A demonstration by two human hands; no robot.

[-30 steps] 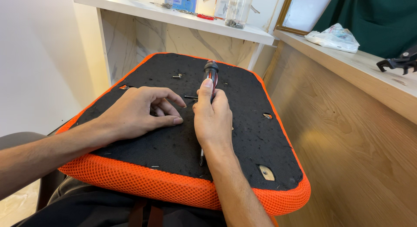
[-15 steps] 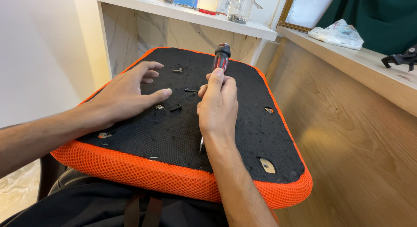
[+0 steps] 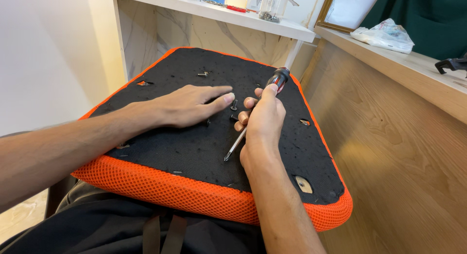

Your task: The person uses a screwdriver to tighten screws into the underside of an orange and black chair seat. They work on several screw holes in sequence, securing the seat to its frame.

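One screwdriver (image 3: 258,113), one seat cushion (image 3: 194,186)

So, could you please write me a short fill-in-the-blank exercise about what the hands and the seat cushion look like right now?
1. The right hand grips a ____ by its shaft, its tip pointing back toward the person.
2. The left hand lies palm ____ on the black underside of the seat cushion.
3. The mesh edge of the seat cushion is ____ in colour.
4. A loose dark screw lies ____ the two hands.

Missing words: screwdriver; down; orange; between
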